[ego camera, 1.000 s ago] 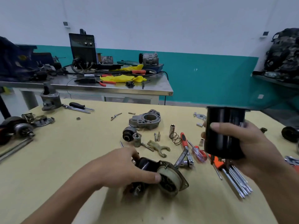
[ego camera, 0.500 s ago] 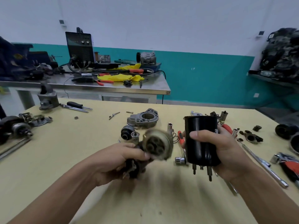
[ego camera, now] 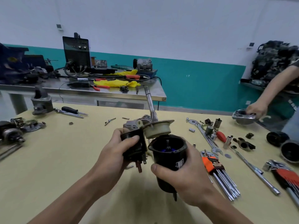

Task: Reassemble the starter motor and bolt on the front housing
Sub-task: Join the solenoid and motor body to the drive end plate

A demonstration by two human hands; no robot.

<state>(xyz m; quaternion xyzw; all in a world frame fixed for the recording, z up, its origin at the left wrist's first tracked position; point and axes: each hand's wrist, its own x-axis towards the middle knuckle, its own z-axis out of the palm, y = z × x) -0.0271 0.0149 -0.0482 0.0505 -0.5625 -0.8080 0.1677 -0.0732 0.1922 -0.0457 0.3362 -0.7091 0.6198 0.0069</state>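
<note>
Black motor case (ego camera: pixel 163 160), open mouth tilted up, is held above the table (ego camera: pixel 64 159) by the right hand (ego camera: pixel 186 178), grip wrapped round its wall. The left hand (ego camera: pixel 113 152) grips the solenoid body (ego camera: pixel 134 146), which carries the cream end plate (ego camera: pixel 157 130) and shaft (ego camera: pixel 150 104). The plate sits just over the case mouth, apparently for aligning and mating. The grey front housing (ego camera: pixel 132 125) lies on the table behind, not yet fitted.

Black motor can (ego camera: pixel 169 156), open end up
</note>
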